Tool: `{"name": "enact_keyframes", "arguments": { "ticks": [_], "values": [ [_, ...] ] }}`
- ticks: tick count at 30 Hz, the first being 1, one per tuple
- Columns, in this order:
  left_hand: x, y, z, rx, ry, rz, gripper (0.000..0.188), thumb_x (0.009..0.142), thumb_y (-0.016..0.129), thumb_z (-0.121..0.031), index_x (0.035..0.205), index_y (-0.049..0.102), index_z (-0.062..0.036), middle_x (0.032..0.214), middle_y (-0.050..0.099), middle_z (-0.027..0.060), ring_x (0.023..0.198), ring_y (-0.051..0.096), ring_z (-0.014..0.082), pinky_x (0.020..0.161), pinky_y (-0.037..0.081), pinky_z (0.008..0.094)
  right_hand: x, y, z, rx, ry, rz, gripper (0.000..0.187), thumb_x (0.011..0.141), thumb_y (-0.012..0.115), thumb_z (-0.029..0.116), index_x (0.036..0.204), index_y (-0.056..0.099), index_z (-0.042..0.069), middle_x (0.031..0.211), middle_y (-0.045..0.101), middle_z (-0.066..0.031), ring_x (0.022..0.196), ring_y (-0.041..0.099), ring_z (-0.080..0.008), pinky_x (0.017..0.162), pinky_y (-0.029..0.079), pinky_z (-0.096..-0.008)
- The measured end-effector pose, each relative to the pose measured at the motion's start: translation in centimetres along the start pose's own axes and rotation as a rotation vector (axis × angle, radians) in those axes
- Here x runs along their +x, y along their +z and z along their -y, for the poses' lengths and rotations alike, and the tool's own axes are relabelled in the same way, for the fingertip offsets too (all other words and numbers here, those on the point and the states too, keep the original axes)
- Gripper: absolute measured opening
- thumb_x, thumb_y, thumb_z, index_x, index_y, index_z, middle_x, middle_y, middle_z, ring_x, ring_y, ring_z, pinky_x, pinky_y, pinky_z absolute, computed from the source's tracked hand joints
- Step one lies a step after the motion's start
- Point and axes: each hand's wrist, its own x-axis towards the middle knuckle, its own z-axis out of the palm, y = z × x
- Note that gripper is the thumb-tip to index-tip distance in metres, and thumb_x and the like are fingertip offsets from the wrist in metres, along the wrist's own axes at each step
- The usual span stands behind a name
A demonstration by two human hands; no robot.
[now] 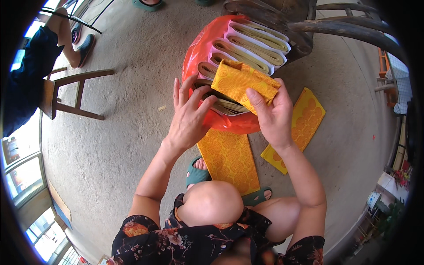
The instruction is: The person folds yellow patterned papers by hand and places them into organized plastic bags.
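My right hand grips a folded yellow packet with an orange pattern, thumb on top. It is held over the near part of a red plastic bag. The bag stands open and holds a row of folded paper bundles, brownish inside with white outer wraps. At the bag's near left edge, my left hand has its fingers apart, reaching over the rim onto the nearest bundle. Whether those fingertips pinch anything is partly hidden.
Between my feet and the bag lies a flat yellow patterned piece; a similar piece lies to the right. A dark wooden chair stands behind the bag. On the left, a person sits on a wooden stool.
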Motion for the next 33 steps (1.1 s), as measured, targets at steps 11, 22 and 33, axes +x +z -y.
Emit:
{"name": "enact_keyframes", "arguments": {
  "ticks": [11, 22, 33],
  "values": [
    [-0.1, -0.4, 0.1, -0.010, 0.035, 0.058, 0.048, 0.059, 0.070, 0.001, 0.104, 0.062, -0.0090, 0.131, 0.046, 0.0197, 0.142, 0.023, 0.0467, 0.118, 0.013, 0.0654, 1.4, -0.1, 1.9, -0.751, -0.390, 0.314, 0.020, 0.069, 0.070, -0.002, 0.083, 0.056, 0.002, 0.073, 0.057, -0.0116, 0.074, 0.056, -0.0339, 0.071, 0.046, -0.0435],
    [-0.5, 0.3, 0.0, 0.042, 0.026, -0.047, 0.027, 0.070, 0.060, 0.004, 0.095, 0.059, -0.0069, 0.131, 0.047, 0.0172, 0.139, 0.029, 0.0432, 0.118, 0.016, 0.0642, 3.4, 3.0, 3.5, -1.177, -0.375, 0.559, 0.009, 0.074, 0.065, 0.008, 0.072, 0.074, 0.007, 0.076, 0.067, -0.0110, 0.087, 0.061, -0.0280, 0.080, 0.047, -0.0409],
    [-0.6, 0.8, 0.7, -0.047, 0.055, -0.199, 0.032, 0.070, 0.061, 0.001, 0.099, 0.068, -0.0124, 0.130, 0.048, 0.0102, 0.138, 0.033, 0.0370, 0.118, 0.019, 0.0630, 3.3, 5.4, 0.5, -1.480, -0.213, 0.653, 0.010, 0.077, 0.066, 0.012, 0.074, 0.075, 0.010, 0.083, 0.071, -0.0094, 0.081, 0.072, -0.0248, 0.065, 0.056, -0.0344]
  ]
}}
